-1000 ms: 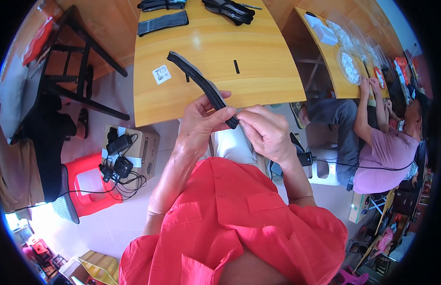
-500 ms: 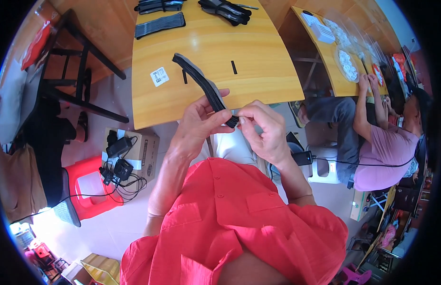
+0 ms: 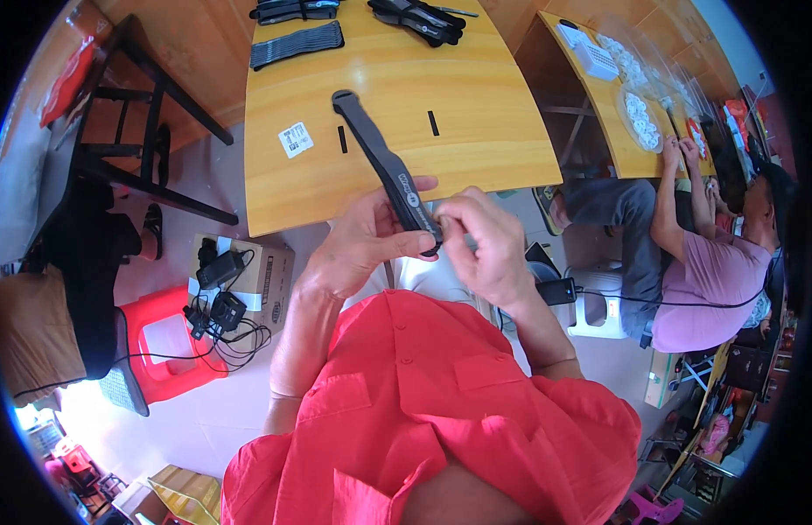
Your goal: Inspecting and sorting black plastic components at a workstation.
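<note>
A bundle of dark grey and black straps (image 3: 384, 158) with pale print on its top face slants up and to the left above the table's near edge. My left hand (image 3: 357, 243) is closed around its lower part, thumb on top near the end and fingers behind. My right hand (image 3: 489, 245) has thumb and index finger pinched together at the bundle's near end. What that pinch holds, if anything, is hidden. On the yellow wooden table (image 3: 485, 157) lie two short black strips (image 3: 433, 123) and a white label (image 3: 295, 140).
More strap bundles (image 3: 297, 45) rest at the table's far side. A box with black adapters and cables (image 3: 227, 289) stands on the floor at left, near a red stool (image 3: 161, 341). At right, another person (image 3: 708, 271) works at a table with white parts.
The strap bundle has rotated in my left hand: its layered edges faced up before, and its flat printed face shows now. My right hand stays by its near end.
</note>
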A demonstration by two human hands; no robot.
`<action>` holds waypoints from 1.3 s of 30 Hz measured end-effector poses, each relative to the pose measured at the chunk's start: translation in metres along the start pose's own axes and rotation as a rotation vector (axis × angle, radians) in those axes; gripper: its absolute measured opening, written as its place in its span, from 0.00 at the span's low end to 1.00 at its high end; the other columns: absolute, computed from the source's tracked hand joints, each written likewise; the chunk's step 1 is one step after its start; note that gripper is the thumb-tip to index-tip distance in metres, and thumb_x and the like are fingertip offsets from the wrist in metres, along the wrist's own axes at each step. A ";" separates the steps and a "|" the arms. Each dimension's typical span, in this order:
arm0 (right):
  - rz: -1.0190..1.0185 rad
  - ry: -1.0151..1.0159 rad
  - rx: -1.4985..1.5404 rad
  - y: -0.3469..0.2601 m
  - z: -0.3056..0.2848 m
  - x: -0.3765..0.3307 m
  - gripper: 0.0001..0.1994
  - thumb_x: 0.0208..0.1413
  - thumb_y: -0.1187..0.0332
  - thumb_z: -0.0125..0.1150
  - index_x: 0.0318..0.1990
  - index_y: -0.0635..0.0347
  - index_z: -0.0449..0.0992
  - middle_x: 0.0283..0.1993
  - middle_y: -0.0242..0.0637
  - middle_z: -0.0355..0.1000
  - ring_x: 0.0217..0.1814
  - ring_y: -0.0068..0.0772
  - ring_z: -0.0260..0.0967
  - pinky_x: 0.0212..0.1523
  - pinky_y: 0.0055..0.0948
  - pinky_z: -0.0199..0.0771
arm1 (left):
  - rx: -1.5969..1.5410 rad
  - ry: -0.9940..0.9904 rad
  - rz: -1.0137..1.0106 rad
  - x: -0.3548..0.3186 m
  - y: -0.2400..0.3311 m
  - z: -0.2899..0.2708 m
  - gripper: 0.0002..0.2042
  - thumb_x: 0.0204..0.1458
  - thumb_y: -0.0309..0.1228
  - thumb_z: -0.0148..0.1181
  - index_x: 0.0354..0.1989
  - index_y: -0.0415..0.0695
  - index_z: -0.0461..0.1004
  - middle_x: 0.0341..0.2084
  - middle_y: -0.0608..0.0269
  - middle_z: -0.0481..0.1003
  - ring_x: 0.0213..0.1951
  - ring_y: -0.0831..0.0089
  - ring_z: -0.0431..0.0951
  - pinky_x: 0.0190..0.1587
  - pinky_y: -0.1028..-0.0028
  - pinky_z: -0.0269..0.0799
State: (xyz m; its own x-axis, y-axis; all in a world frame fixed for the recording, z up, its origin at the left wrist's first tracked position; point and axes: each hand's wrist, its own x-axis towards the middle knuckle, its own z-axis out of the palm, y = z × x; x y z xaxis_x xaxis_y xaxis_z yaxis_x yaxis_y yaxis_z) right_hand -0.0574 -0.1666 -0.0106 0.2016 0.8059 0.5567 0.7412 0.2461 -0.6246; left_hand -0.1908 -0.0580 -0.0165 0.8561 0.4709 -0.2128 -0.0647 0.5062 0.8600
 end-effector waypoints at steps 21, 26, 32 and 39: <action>0.040 -0.077 0.133 -0.011 -0.018 0.000 0.06 0.43 0.84 0.58 0.31 0.68 0.72 0.28 0.41 0.69 0.26 0.36 0.69 0.25 0.26 0.66 | 0.015 0.008 0.019 -0.001 -0.004 0.006 0.28 0.42 0.26 0.63 0.53 0.34 0.61 0.30 0.64 0.71 0.35 0.76 0.73 0.36 0.76 0.73; 0.069 -0.115 0.168 -0.009 -0.019 -0.001 0.06 0.43 0.84 0.57 0.31 0.68 0.72 0.28 0.41 0.69 0.26 0.36 0.68 0.25 0.27 0.66 | 0.033 0.020 0.016 -0.003 -0.005 0.008 0.28 0.41 0.24 0.64 0.52 0.35 0.61 0.29 0.65 0.71 0.33 0.77 0.74 0.36 0.77 0.73; 0.065 -0.093 0.068 -0.012 -0.011 -0.004 0.07 0.43 0.84 0.56 0.32 0.67 0.70 0.28 0.42 0.67 0.27 0.41 0.68 0.25 0.29 0.66 | 0.052 0.047 0.035 -0.003 -0.004 0.008 0.27 0.41 0.24 0.64 0.53 0.35 0.62 0.29 0.66 0.71 0.34 0.78 0.73 0.38 0.78 0.71; 0.054 -0.092 0.056 -0.007 -0.005 -0.005 0.07 0.46 0.84 0.52 0.33 0.65 0.65 0.28 0.42 0.63 0.25 0.44 0.65 0.23 0.34 0.64 | 0.075 0.045 0.040 -0.003 -0.002 0.007 0.29 0.41 0.23 0.64 0.54 0.35 0.60 0.30 0.65 0.72 0.33 0.78 0.73 0.41 0.77 0.70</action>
State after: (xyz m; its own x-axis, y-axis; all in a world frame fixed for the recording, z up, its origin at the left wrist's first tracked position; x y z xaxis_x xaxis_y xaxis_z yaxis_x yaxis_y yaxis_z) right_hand -0.0607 -0.1751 -0.0063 0.1788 0.8642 0.4703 0.6932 0.2285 -0.6835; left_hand -0.1895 -0.0658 -0.0142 0.8295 0.5226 -0.1971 -0.0583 0.4320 0.9000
